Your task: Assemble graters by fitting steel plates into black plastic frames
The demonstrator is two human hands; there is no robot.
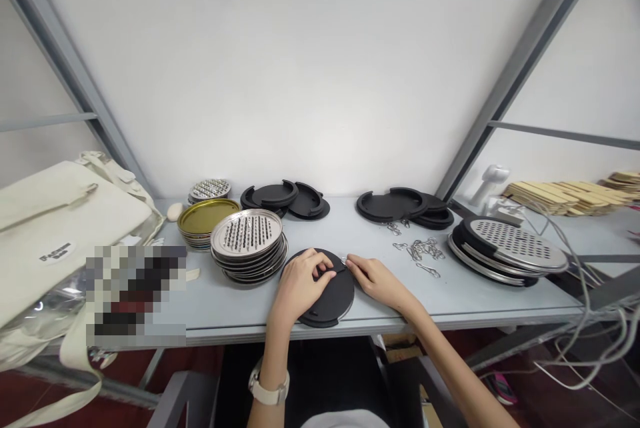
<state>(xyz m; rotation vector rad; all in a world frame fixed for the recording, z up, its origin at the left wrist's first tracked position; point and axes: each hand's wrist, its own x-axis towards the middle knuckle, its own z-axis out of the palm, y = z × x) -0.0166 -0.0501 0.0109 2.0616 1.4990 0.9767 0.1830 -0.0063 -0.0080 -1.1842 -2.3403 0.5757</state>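
A round black plastic holder (327, 298) lies near the table's front edge, with a thin silver rim showing along its right side. My left hand (306, 278) rests on top of it, fingers curled and thumb pressing, steadying the holder. At its upper right edge, my right hand (367, 273) pinches a small metal wire clip (344, 260); the fingertips partly hide it. Loose wire clips (425, 249) lie in a small heap right of my right hand. Left of my left hand stands a stack of round metal grater plates (247, 235).
Gold round lids (209, 217) stand behind the grater stack. Black holders (270, 196) and further black holders (393, 205) lie along the wall. Assembled graters (515, 245) are piled at right, near cables (575, 268) and wooden pieces (570, 195). A cream bag (75, 215) occupies the left.
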